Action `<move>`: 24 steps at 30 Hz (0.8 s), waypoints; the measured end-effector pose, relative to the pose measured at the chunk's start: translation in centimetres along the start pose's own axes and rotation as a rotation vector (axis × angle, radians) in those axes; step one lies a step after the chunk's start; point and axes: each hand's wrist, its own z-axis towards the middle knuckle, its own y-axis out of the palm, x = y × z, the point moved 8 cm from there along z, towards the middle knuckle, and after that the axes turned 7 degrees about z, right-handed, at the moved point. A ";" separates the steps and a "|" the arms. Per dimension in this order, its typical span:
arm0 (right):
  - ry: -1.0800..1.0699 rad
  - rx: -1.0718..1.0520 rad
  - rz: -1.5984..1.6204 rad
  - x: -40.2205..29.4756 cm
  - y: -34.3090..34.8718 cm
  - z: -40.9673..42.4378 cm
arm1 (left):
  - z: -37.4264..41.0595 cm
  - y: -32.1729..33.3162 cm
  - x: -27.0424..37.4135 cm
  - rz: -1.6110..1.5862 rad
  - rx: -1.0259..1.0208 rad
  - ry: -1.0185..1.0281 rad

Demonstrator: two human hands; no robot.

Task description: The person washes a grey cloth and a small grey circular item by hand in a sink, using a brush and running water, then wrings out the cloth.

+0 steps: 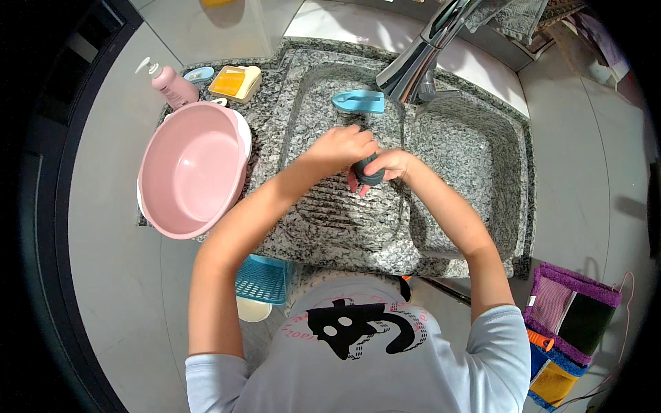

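Over the ribbed washboard part of a speckled granite laundry sink [335, 222], my two hands meet around a bunched dark grey cloth [371, 175], perhaps a sock. My left hand [347, 143] is closed on its upper end, knuckles up. My right hand [392, 164] grips it from the right, with the thumb across the front. Much of the cloth is hidden by my fingers. Just beyond my left hand lies a light blue scrubbing brush [358, 101], which neither hand touches.
A chrome faucet [413, 64] leans over the sink's back. To the left are a pink basin [188, 170], a pink pump bottle [174, 86], a soap dish [248, 95] holding yellow soap [228, 82], and a light blue oval object [199, 75]. Mesh-panelled cloths [573, 310] hang at lower right.
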 end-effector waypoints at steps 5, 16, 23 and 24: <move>0.143 0.590 -0.882 -0.1 -2.3 0.2 | -1.9 4.8 -1.4 0.077 -0.332 -0.094; -0.046 0.742 -2.125 -2.9 -1.5 1.8 | -8.2 12.8 -2.6 -1.106 -0.731 -1.093; -0.196 0.703 -2.272 -3.3 0.6 1.9 | -7.9 11.6 -1.0 -1.630 -0.526 -1.164; -0.222 0.706 -2.288 -3.4 1.3 1.9 | -7.7 11.6 -0.8 -1.676 -0.539 -1.121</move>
